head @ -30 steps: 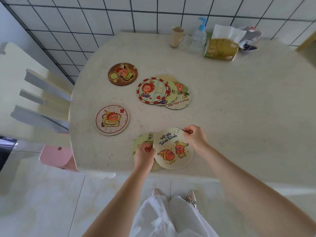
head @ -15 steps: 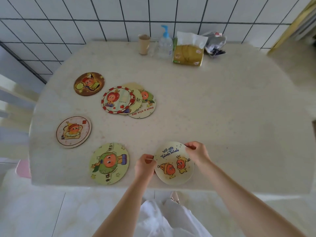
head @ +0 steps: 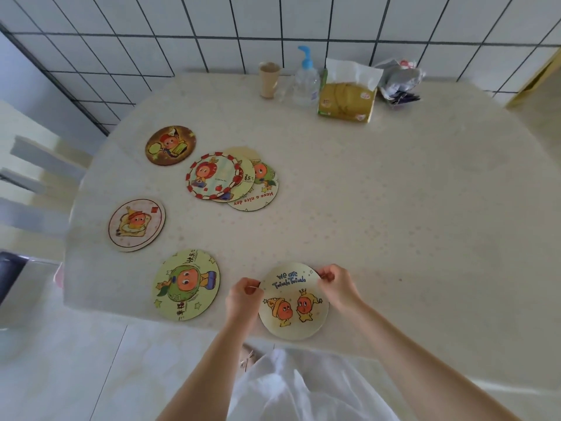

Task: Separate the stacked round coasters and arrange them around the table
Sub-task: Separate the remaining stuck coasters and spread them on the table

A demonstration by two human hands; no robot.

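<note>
**Setting the fourth coaster down at the near edge**

Comparing with a second ago, I see the two coasters I was holding together are now apart: the green-character coaster (head: 185, 284) lies alone near the tabletop's (head: 394, 208) near-left edge, and the "We are Twinkle Twinkle" coaster (head: 294, 300) has gone rightward along the near edge, its lower rim about at the lip. My left hand (head: 244, 299) pinches its left rim and my right hand (head: 337, 285) pinches its upper right rim, fingers closed on it; I cannot tell whether it lies flat or is slightly lifted. I judge this placement nearly done, with the release to follow.

Counting coasters: four are separated, namely the brown coaster (head: 170, 145) and the toast coaster (head: 136, 224) along the left edge, plus the two near me. The remaining stack (head: 232, 179), left of centre, shows at least three fanned, overlapping coasters, possibly a fourth underneath.

At the far edge stand one cup (head: 268, 79), one pump bottle (head: 306, 80), one tissue pack (head: 347, 95) and a crumpled wrapper (head: 399, 80).
</note>
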